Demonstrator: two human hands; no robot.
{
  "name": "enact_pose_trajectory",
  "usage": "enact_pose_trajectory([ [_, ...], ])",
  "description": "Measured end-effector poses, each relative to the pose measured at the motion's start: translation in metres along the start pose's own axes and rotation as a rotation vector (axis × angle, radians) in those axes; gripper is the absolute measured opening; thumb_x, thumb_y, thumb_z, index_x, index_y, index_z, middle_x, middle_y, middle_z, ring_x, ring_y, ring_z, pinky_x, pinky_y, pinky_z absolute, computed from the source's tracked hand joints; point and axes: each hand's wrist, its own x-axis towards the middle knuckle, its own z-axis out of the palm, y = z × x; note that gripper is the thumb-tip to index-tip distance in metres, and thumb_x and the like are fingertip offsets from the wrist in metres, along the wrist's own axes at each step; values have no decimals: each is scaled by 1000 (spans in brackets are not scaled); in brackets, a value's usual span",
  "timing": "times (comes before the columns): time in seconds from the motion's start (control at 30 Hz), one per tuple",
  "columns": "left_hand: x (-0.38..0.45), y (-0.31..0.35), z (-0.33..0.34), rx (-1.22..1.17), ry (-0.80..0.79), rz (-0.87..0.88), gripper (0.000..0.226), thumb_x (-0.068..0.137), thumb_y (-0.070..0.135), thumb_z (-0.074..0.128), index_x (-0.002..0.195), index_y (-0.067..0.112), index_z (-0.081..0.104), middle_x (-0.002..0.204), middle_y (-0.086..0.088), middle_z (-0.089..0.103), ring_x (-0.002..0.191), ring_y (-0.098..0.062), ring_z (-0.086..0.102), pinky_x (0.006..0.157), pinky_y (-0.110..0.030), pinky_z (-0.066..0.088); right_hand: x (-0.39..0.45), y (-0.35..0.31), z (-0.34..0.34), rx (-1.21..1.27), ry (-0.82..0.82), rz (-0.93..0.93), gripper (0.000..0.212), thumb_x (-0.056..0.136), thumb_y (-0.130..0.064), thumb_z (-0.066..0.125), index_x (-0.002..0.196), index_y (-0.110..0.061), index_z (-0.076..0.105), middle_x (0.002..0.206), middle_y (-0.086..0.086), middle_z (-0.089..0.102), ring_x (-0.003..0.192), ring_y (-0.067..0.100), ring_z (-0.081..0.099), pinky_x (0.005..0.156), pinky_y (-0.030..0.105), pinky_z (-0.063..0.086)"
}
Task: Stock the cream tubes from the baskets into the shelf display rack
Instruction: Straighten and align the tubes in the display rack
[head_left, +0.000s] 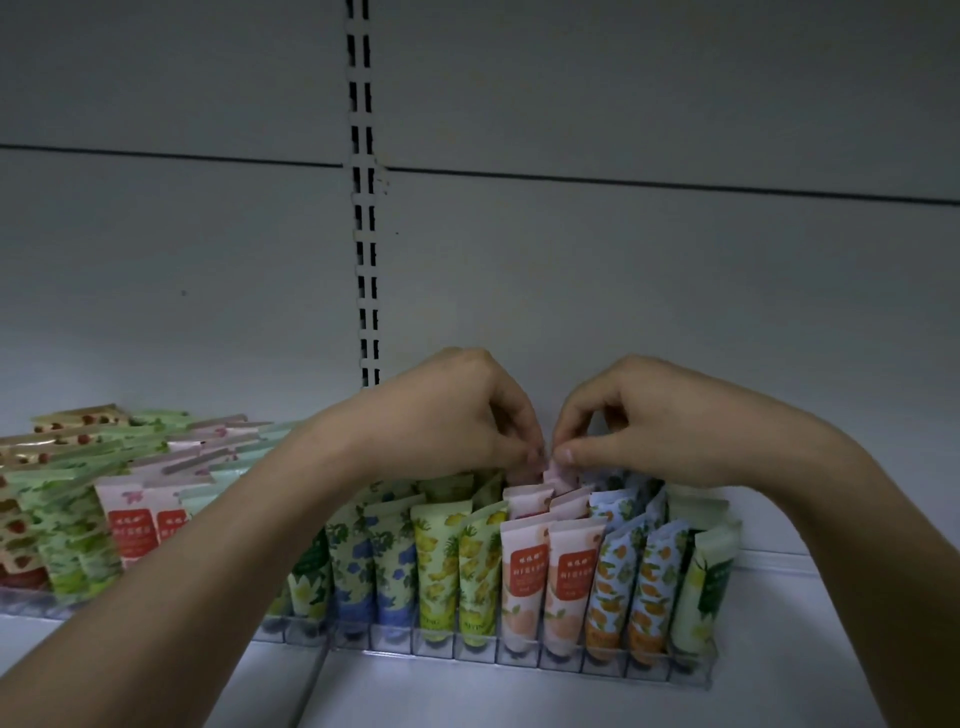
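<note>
Pink tube (551, 475) at back of clear rack (519, 667) | my left hand (457, 410) and right hand (639, 415) both pinched its top edge

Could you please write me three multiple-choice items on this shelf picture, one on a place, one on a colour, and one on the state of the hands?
1. Where do the two hands meet?
A. over the pink tube rows
B. over the leftmost rack
C. at the shelf's front edge

2. What colour are the fruits printed on the tubes just right of the pink front tubes?
A. purple
B. orange
C. black

3. What are the fingers of both hands doing?
A. lying flat on the shelf
B. hanging idle
C. pinching the top of a pink tube

Answers:
1 A, the left hand and right hand come together above the pink tubes in the clear rack.
2 B, the orange-print tubes show orange fruit.
3 C, both hands' fingertips close on the pink tube top.
</note>
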Motion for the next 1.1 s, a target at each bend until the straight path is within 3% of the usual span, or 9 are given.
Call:
enact_pose_trajectory([
  [0.1,4,-7,1,-3,70,-21,11,86,26,69,92,25,78,70,24,65,65,16,56,56,1,36,5,7,2,20,43,-2,6,86,-29,69,86,-27,75,67,-21,67,57,-10,56,52,6,38],
  [0.2,6,-14,6,6,21,-36,11,85,27,70,92,27,78,76,24,68,70,15,59,61,0,39,8,10,6,93,-21,-10,8,86,-27,70,90,-25,76,77,-16,72,61,-8,59,57,9,41],
  [0.53,10,-19,13,-7,-48,-34,11,84,23,70,90,29,77,90,20,73,79,9,62,67,-2,41,11,15,9,167,-36,12,9,87,-22,68,87,-19,77,72,-12,72,61,-5,61,56,9,43],
  [0.67,13,-20,14,-9,78,-38,13,84,23,70,94,28,77,76,25,65,70,15,57,62,0,37,13,21,6,142,128,16,8,87,-21,69,84,-24,76,73,-15,71,67,-6,62,61,9,44],
  [0.73,14,-21,15,38,135,-44,14,85,24,69,98,27,76,80,24,65,70,15,56,64,0,38,14,20,8,104,136,12,7,85,-22,71,85,-26,76,79,-16,71,73,-8,62,66,7,46],
  [0.93,15,-24,20,92,172,-65,12,84,26,69,93,29,77,88,19,73,76,7,63,80,-25,55,17,20,10,-26,132,14,12,85,-20,71,94,-26,76,87,-16,68,76,-11,58,69,0,41],
  [1.1,16,-23,22,119,164,-62,14,86,28,67,94,28,77,89,18,73,77,5,63,78,-23,54,19,22,15,-70,89,-16,13,85,-16,71,94,-24,77,85,-14,68,73,-5,61,66,4,43],
])
